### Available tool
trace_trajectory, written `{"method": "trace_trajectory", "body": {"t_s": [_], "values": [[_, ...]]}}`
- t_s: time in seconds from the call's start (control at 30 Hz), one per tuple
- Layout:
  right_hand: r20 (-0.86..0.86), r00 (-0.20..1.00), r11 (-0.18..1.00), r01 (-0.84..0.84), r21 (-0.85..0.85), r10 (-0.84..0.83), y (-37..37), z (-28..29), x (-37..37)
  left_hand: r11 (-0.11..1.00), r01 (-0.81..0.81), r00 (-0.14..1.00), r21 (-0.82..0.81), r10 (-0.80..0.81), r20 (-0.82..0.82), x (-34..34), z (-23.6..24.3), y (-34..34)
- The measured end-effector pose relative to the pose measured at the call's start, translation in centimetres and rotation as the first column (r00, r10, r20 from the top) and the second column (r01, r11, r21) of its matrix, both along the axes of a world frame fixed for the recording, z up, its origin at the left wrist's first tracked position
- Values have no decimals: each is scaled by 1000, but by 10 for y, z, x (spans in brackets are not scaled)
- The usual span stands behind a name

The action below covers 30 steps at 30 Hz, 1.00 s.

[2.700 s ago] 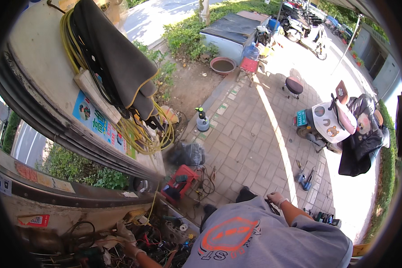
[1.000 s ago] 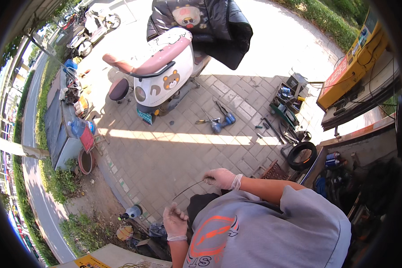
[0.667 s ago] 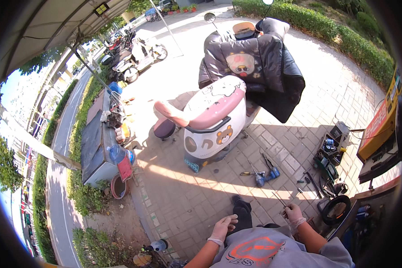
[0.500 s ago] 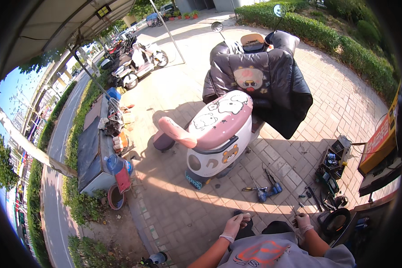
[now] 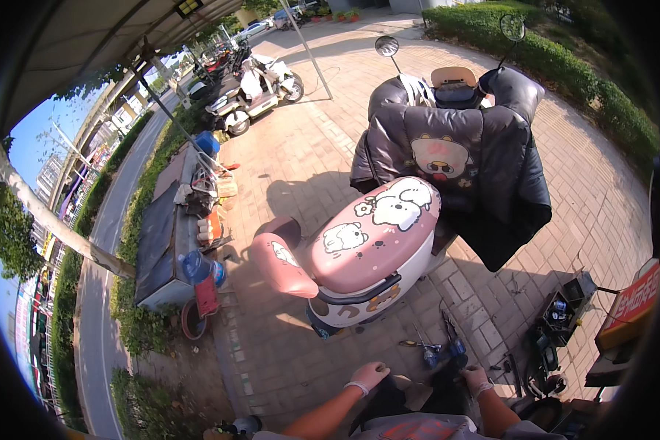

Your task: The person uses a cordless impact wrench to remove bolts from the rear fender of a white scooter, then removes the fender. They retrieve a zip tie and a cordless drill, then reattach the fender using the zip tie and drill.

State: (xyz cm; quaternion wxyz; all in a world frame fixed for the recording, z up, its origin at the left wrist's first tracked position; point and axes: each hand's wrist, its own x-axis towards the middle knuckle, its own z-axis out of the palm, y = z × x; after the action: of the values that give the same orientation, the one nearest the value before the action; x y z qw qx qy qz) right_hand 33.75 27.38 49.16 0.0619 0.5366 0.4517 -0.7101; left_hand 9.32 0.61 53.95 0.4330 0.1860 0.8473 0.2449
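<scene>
Both my hands are in pale gloves, low in the view and behind an electric scooter [image 5: 418, 268]. My left hand [image 5: 369, 375] is closed, fingers curled inward; anything in it is hidden. My right hand [image 5: 477, 380] is closed too, just below a blue cordless drill [image 5: 457, 347] on the paving; what it grips is too small to name. Left of the drill lies a slim hand tool [image 5: 416, 344]. The scooter has a pink seat [image 5: 374, 235] with cartoon bears, a pink backrest [image 5: 280, 265] and a dark quilted wind cover [image 5: 484, 169] in front.
To my right, an open toolbox [image 5: 569, 308] and loose tools lie near an orange-and-black cabinet [image 5: 634, 312]. At left stand a water jug [image 5: 194, 265], a bucket [image 5: 194, 319] and a low grey box [image 5: 158, 253]. Parked scooters [image 5: 260, 92] line the far left.
My view has shifted, so the scooter and the tools appear lower and mostly farther right. My hands have come up toward the scooter, and the right one now appears just below the drill.
</scene>
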Motion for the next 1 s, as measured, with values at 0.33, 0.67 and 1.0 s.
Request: {"method": "trace_trajectory", "body": {"t_s": [0.33, 0.67, 1.0], "values": [[92, 995, 978, 54, -204, -35, 76, -121, -56, 964, 153, 957, -217, -200, -211, -36, -112, 142], [73, 973, 935, 232, -268, -221, 63, -419, -204, 929, 276, 739, -245, -369, -564, -114, -364, 222], [-140, 729, 555, 367, -747, -670, 16, -550, -382, 903, 158, 558, -399, -415, -719, -177, -420, 218]]}}
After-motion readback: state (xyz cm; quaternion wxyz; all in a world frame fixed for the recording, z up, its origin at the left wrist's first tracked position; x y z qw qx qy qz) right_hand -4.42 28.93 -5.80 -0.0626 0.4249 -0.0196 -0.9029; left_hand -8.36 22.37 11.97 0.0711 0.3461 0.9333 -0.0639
